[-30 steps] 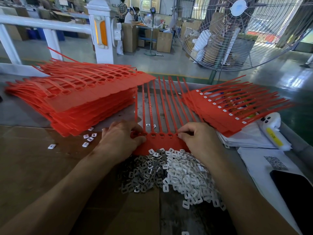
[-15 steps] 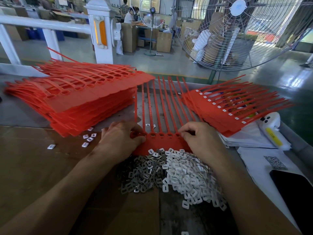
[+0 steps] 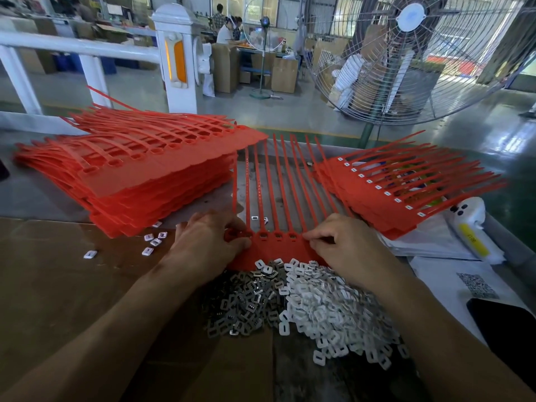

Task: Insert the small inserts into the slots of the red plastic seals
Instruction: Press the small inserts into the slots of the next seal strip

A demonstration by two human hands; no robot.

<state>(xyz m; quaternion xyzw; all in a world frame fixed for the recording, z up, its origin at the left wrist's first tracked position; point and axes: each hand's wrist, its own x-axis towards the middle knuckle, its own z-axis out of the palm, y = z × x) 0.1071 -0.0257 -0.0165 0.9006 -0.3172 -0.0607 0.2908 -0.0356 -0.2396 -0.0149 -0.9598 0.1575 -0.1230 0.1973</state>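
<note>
A red seal strip lies flat in front of me, its tails fanning away from me. Three of its slots show between my hands. My left hand grips the strip's left end, thumb on top. My right hand has curled fingers, and its fingertips pinch at the strip just right of the visible slots. I cannot see whether an insert sits under them. Just below the strip lie a heap of grey metal inserts and a heap of white plastic inserts.
A tall stack of red seals with open slots fills the left. A smaller stack with white inserts fitted sits to the right. Loose inserts lie on the cardboard. A white handheld device, papers and a dark phone are on the right.
</note>
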